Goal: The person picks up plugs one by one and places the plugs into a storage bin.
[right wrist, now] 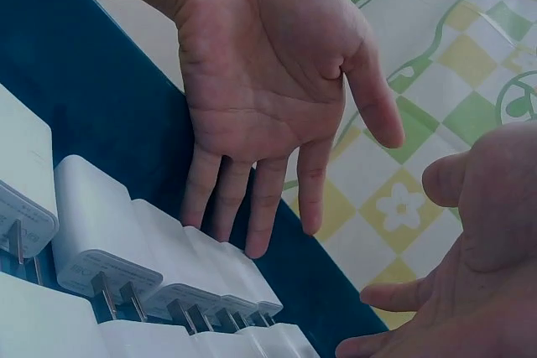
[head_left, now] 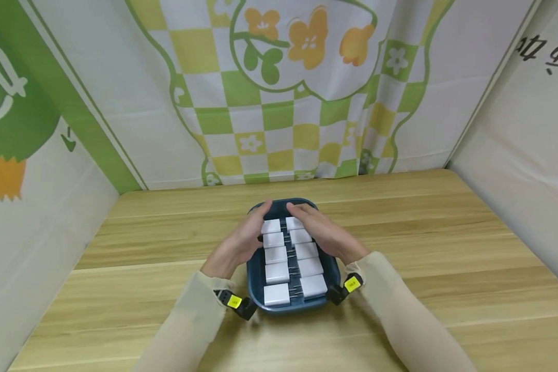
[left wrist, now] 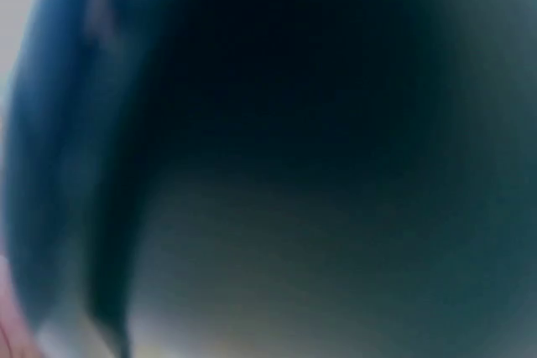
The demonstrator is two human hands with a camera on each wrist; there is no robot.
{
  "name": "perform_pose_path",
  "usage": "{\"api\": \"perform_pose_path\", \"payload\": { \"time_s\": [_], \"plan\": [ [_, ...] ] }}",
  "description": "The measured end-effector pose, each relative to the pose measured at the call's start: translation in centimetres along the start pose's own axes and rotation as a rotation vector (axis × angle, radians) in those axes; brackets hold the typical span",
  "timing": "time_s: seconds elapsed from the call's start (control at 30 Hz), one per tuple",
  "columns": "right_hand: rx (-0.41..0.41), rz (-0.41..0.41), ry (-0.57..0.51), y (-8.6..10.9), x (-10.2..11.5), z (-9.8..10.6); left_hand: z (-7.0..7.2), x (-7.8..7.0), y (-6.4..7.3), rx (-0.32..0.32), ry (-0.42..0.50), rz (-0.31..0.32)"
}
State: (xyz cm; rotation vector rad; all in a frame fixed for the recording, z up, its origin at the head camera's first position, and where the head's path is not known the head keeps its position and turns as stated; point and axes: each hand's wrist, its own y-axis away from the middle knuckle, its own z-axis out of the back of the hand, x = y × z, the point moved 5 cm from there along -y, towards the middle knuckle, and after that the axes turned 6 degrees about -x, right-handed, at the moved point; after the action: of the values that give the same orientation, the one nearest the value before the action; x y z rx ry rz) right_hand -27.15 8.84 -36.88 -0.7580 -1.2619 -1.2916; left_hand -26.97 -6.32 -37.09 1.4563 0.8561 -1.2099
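Note:
A dark blue tray (head_left: 285, 310) sits on the table, holding white plug chargers in a left column (head_left: 276, 273) and a right column (head_left: 309, 267), their metal prongs facing inward. My left hand (head_left: 242, 240) reaches over the tray's left side. In the right wrist view, this left hand (right wrist: 268, 73) shows its palm, with straight fingers reaching down beside the chargers (right wrist: 105, 215) and the thumb spread. My right hand (head_left: 325, 232) lies over the far end of the right column, thumb extended; its fingertips are hidden in the head view. Blurred dark blue fills the left wrist view.
The wooden table (head_left: 423, 227) spreads out around the tray. Behind it hangs a checkered, flower-printed curtain (head_left: 279, 119), with printed cloth walls on the left (head_left: 51, 217) and right (head_left: 521, 155). A black wrist camera (head_left: 245, 308) is close by the tray's front-left corner.

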Motion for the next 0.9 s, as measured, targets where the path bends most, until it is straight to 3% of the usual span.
{"api": "perform_pose_path", "payload": {
  "time_s": [0.27, 0.57, 0.9],
  "plan": [
    [-0.009, 0.007, 0.006, 0.1, 0.0, 0.0, -0.1, -0.2, 0.0, 0.002, -0.025, -0.015],
    [0.021, -0.003, 0.15, 1.7, 1.2, -0.1, -0.1, -1.3, 1.2, -0.007, -0.046, -0.022],
    [0.029, 0.018, 0.17, 1.7, 1.2, -0.1, -0.2, -1.0, 1.3, 0.016, -0.077, -0.007]
  ]
}}
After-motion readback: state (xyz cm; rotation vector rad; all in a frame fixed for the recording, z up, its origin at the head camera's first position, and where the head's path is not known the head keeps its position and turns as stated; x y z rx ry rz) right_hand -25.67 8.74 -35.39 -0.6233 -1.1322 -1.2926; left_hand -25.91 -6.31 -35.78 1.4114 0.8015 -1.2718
